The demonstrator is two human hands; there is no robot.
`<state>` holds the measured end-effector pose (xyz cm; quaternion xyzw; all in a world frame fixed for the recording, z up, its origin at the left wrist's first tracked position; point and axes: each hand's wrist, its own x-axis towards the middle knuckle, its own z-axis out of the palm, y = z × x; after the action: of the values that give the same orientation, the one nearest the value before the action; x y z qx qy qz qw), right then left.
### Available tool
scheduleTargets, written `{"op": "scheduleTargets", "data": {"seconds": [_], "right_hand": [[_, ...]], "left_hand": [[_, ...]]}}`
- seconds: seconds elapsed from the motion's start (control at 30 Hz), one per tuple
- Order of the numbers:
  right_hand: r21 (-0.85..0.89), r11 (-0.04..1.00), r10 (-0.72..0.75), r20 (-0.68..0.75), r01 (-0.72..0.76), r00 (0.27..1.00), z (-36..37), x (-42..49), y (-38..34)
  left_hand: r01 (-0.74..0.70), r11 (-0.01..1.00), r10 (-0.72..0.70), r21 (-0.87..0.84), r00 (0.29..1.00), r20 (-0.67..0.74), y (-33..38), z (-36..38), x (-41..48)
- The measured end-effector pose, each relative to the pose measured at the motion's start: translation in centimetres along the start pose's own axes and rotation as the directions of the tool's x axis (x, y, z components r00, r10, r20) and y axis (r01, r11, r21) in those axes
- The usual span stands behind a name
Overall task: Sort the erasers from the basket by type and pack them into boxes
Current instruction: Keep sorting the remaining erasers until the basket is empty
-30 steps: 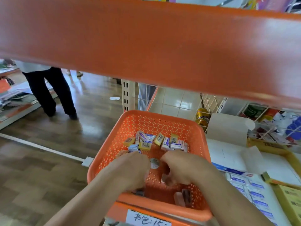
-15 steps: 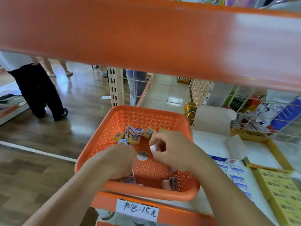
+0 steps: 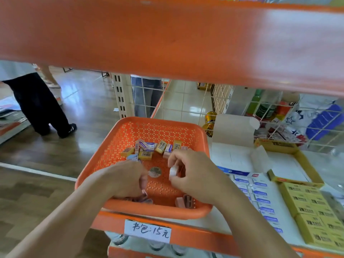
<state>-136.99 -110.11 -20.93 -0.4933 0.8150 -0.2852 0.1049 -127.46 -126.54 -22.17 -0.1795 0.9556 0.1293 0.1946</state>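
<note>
White handwritten paper price label (image 3: 148, 231): on orange shelf edge (image 3: 195, 237), nearest.
Left hand (image 3: 126, 181): fingers curled down inside orange perforated plastic basket (image 3: 158, 211); whether it grasps anything cannot be told.
Right hand (image 3: 193, 174): pinches small white eraser (image 3: 173, 171) above the basket's middle.
Small wrapped rectangular erasers (image 3: 154, 148): clustered at the basket's far side.
White open cardboard box (image 3: 232, 157): just right of the basket.
</note>
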Motion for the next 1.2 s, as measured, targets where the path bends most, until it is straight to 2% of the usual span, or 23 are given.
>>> {"op": "scheduleTargets", "data": {"seconds": [0.17,0.43,0.63,0.7,0.8,0.9,1.03,1.2], "right_hand": [[-0.062,0.998,0.017,0.062,-0.014,0.998,0.4,0.4,-0.1],[-0.277,0.961,0.039,0.127,-0.002,0.991,1.1,0.6,-0.5],[-0.255,0.967,0.05,0.104,-0.022,0.993,1.2,0.6,-0.4],[-0.212,0.977,0.034,0.066,-0.02,0.997,1.1,0.6,-0.3],[-0.063,0.997,0.034,-0.046,-0.037,0.998,0.2,0.1,-0.2],[0.12,0.989,0.104,-0.177,-0.083,0.979,-1.1,-1.0,0.4],[0.288,0.95,0.188,-0.23,-0.118,0.955,-3.4,-3.2,1.7],[0.316,0.926,0.302,-0.283,-0.209,0.91,-6.3,-7.3,4.8]], "left_hand": [[-0.052,0.998,0.052,0.022,0.998,0.021,0.5,0.1,-0.3],[-0.125,0.992,0.127,-0.031,0.99,0.068,0.7,-0.2,-0.3],[-0.136,0.987,0.137,-0.087,0.99,0.009,0.2,0.2,-0.1],[-0.136,0.971,0.132,-0.198,0.991,-0.033,-0.1,0.2,-0.2],[-0.205,0.897,0.121,-0.392,0.966,-0.228,-0.2,-0.5,-0.8],[-0.3,0.749,0.07,-0.59,0.922,-0.38,1.1,-1.3,-1.7],[-0.418,0.628,0.087,-0.656,0.876,-0.475,4.7,-1.5,-2.4],[-0.508,0.529,0.167,-0.679,0.848,-0.504,10.8,-0.6,-1.7]]}}
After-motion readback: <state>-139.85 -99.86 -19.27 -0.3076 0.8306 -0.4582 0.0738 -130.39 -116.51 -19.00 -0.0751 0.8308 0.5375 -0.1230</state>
